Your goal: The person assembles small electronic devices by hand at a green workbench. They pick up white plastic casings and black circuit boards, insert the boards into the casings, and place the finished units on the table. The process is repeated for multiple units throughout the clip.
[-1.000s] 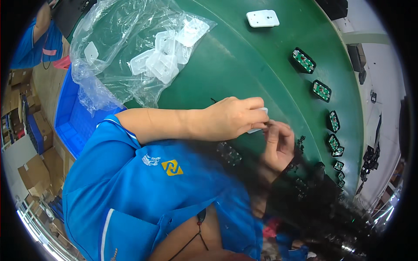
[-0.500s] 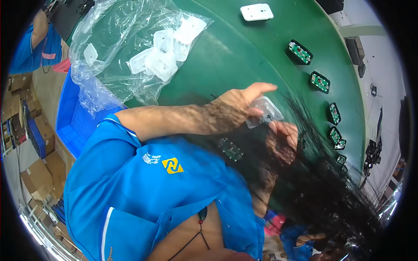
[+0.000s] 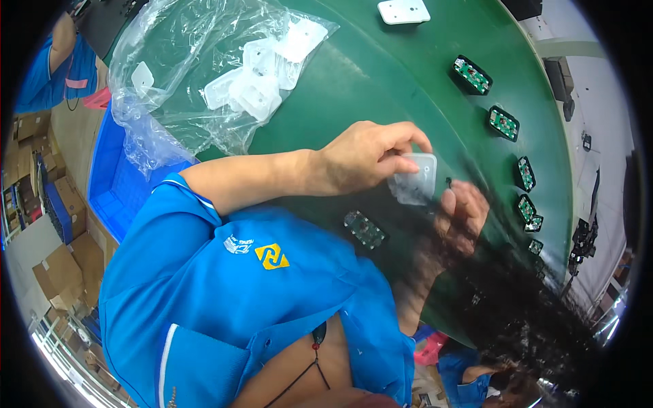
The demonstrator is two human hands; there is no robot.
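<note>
My left hand (image 3: 371, 158) is closed on a translucent white plastic cover (image 3: 416, 180), its upper edge pinched between thumb and fingers. The cover has rounded corners and small holes. Just to the right, apart from the cover, my right hand (image 3: 464, 212) is closed in a pinch, with a small black piece (image 3: 449, 182) at its fingertips. Dark hair partly veils that hand and its forearm. Below the cover, close to my blue shirt, a green circuit board in a dark casing (image 3: 365, 230) lies on the green table (image 3: 333, 88).
A clear plastic bag (image 3: 177, 75) with several white covers (image 3: 255, 92) lies at the left. A blue bin (image 3: 109, 194) stands beside it. Several black casings with circuit boards (image 3: 503, 124) line the table's right side. A white casing (image 3: 404, 11) sits at the far edge.
My right hand has drawn away from the cover to the right, with the small black piece at its fingertips. The cover has turned in my left hand.
</note>
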